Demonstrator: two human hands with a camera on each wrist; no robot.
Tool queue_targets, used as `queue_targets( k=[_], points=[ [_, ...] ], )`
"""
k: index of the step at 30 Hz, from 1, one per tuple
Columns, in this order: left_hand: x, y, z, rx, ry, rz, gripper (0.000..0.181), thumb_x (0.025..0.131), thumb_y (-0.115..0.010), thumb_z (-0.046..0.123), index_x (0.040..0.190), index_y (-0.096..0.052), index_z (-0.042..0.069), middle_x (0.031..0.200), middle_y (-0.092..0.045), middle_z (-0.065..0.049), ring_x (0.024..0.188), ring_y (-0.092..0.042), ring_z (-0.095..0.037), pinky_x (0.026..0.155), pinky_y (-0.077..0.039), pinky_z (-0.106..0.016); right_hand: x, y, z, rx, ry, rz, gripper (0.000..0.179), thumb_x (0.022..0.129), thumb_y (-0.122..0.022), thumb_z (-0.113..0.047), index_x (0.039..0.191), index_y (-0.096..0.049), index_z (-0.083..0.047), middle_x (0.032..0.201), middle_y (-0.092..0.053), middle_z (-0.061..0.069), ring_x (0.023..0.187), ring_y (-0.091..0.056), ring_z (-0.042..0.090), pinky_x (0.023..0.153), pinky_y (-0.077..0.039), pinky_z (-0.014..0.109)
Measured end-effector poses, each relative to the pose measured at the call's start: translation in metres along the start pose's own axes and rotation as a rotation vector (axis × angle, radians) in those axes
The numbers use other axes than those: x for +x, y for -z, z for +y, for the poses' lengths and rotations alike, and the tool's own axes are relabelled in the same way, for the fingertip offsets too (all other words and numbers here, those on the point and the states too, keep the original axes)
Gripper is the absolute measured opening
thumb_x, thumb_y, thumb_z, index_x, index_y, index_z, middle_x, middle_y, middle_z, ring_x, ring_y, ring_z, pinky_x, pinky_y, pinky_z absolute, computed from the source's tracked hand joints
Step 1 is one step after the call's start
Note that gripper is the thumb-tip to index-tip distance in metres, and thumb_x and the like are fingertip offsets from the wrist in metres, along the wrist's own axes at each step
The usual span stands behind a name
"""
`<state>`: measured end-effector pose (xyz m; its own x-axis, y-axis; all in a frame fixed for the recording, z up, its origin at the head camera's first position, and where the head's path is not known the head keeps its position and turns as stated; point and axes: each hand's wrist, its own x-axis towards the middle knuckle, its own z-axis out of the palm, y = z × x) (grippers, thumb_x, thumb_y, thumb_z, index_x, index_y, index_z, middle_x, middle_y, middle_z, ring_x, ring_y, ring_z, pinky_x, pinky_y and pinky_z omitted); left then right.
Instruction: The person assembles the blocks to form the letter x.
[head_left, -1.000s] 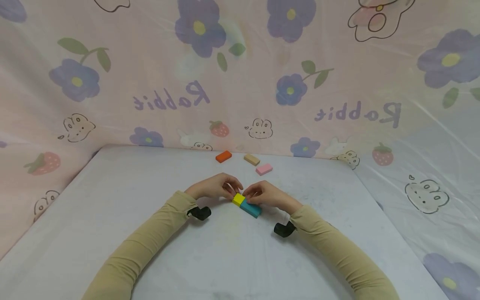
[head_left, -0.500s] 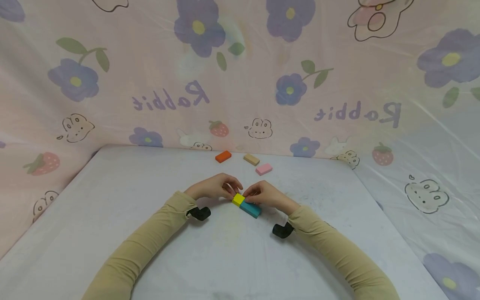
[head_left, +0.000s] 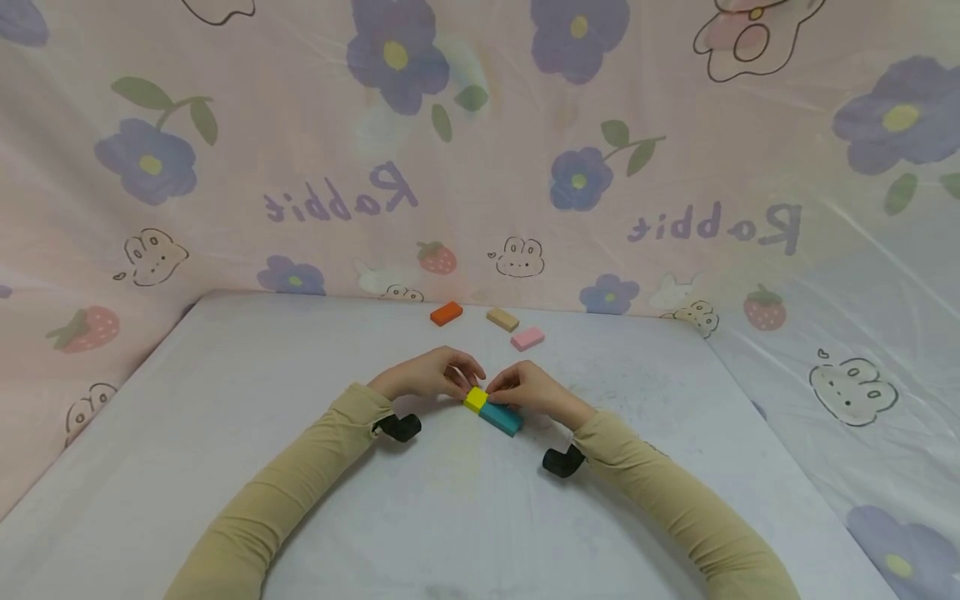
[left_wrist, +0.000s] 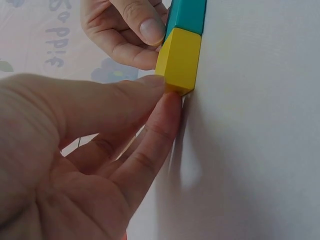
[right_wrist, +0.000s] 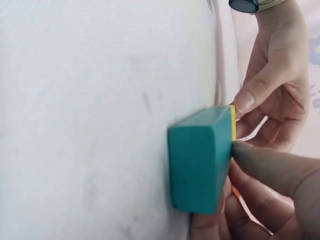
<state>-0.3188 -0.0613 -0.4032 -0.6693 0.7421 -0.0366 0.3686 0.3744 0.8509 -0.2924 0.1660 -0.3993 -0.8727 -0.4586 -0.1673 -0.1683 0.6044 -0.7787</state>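
A yellow block (head_left: 476, 399) and a longer teal block (head_left: 500, 418) lie end to end on the white table, forming one slanting row. My left hand (head_left: 431, 372) pinches the yellow block's free end; in the left wrist view its thumb lies at the edge of the yellow block (left_wrist: 183, 60) and a finger at the end face. My right hand (head_left: 536, 392) holds the teal block close to the join. In the right wrist view the thumb presses on the teal block (right_wrist: 192, 167), while the other fingers reach down its far side, partly hidden.
Beyond the hands lie an orange block (head_left: 446, 314), a tan wooden block (head_left: 502, 319) and a pink block (head_left: 528, 338). Patterned cloth (head_left: 480, 192) hangs behind and beside the white table (head_left: 420, 517). Dark devices hang below both wrists.
My right hand and wrist have shifted slightly left, the thumb coming closer to the join between the blocks. The left hand and both blocks hold almost the same place.
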Motion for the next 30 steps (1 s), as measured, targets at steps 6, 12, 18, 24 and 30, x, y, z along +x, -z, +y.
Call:
queue_targets(
  k=[6,12,18,24,30],
  points=[
    [-0.001,0.008,0.001,0.023,0.014,0.018,0.034,0.087,-0.069,0.004,0.120,-0.062,0.002,0.103,-0.066,-0.004,0.095,-0.062,-0.018,0.084,-0.051,-0.031,-0.001,-0.001,-0.004,-0.011,-0.023,0.010,0.015,0.087,-0.071,-0.017,0.096,-0.074,-0.005,0.087,-0.068,0.002,0.071,-0.055,0.014,0.064,-0.051,0.025],
    [-0.001,0.022,-0.004,0.039,0.023,0.154,0.032,0.088,-0.068,0.009,0.119,-0.063,0.000,0.107,-0.066,-0.009,0.097,-0.063,-0.021,0.085,-0.051,-0.032,0.000,-0.001,-0.004,-0.010,-0.038,0.011,0.014,0.087,-0.071,-0.017,0.095,-0.075,-0.006,0.088,-0.069,0.002,0.071,-0.056,0.014,0.064,-0.051,0.025],
    [-0.005,0.031,-0.012,0.047,0.055,0.276,0.031,0.089,-0.067,0.009,0.118,-0.062,-0.002,0.107,-0.065,-0.011,0.092,-0.062,-0.022,0.080,-0.052,-0.031,0.001,-0.002,-0.004,-0.004,-0.067,0.011,0.015,0.087,-0.071,-0.019,0.096,-0.075,-0.007,0.087,-0.069,0.001,0.073,-0.056,0.015,0.065,-0.051,0.025],
    [-0.007,0.032,-0.021,0.003,0.099,0.307,0.030,0.090,-0.066,0.010,0.117,-0.063,0.000,0.107,-0.064,-0.008,0.092,-0.061,-0.021,0.080,-0.052,-0.030,0.003,-0.003,-0.005,-0.012,-0.101,0.030,0.019,0.087,-0.072,-0.026,0.094,-0.075,-0.009,0.084,-0.067,0.002,0.073,-0.056,0.016,0.065,-0.052,0.026],
    [-0.006,0.032,-0.025,-0.030,0.122,0.316,0.028,0.090,-0.066,0.012,0.116,-0.064,0.001,0.107,-0.063,-0.007,0.088,-0.063,-0.019,0.078,-0.053,-0.030,0.004,-0.007,-0.009,-0.030,-0.117,0.051,0.021,0.083,-0.076,-0.029,0.090,-0.075,-0.010,0.082,-0.066,0.001,0.068,-0.054,0.015,0.060,-0.050,0.024]
  ],
)
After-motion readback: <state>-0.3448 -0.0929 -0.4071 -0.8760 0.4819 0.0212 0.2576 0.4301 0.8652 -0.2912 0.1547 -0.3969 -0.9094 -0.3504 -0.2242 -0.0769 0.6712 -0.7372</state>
